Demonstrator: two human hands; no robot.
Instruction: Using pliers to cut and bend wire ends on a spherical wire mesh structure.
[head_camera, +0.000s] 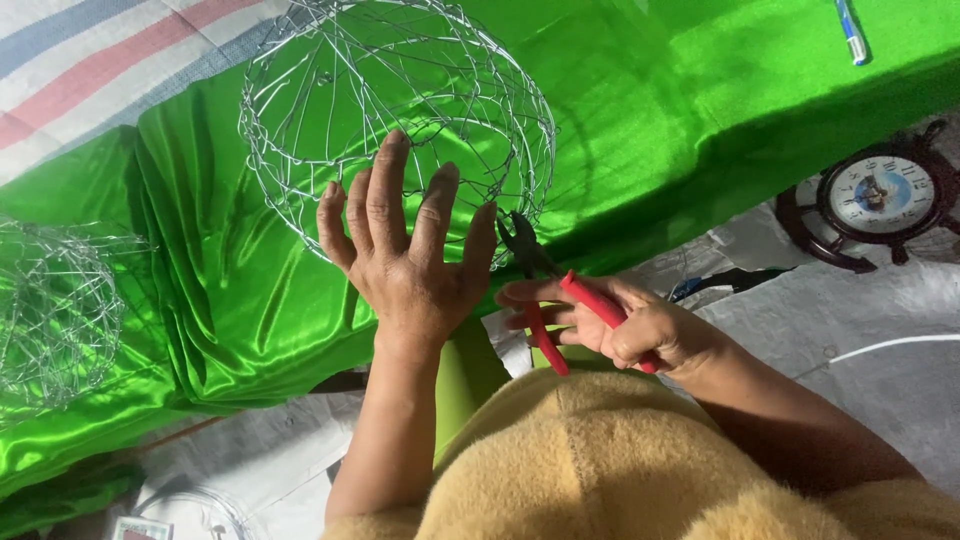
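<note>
Partly hidden behind left hand (405, 255): wire frame (395, 120) rim.

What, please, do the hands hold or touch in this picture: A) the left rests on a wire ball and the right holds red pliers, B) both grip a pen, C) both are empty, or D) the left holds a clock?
A: the left hand lies spread on the wire ball, the right hand grips the pliers.

Bare green cloth (620, 110) right of the wire ball (395, 120) lies open; another wire frame (55, 310) blocks the left.
</note>
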